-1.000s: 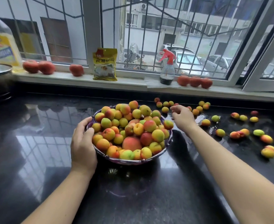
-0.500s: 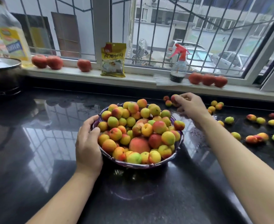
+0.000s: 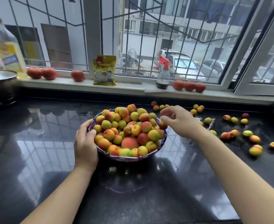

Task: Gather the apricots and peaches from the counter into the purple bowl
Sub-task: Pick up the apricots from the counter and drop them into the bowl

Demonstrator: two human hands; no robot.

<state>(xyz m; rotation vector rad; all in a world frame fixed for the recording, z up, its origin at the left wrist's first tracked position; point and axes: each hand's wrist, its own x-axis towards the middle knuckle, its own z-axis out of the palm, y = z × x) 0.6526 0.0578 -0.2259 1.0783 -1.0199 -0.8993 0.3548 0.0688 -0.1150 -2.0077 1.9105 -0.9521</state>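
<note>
Head view is showing the right hand coming back from the far fruit to the purple bowl, fingers loosely curled; whether it is gripping the reddish apricot at the rim, I cannot tell. The left hand is still holding the bowl's near edge, while many apricots and peaches are still lying on the tabletop to the right, so much gathering remains.

barred window, glossy black counter

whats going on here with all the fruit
A person is gathering small fruit into a purple bowl that is already heaped. The left hand holds the bowl's rim, while the right hand hovers at its far edge beside a reddish fruit. Many loose fruits lie on the black counter.
</note>
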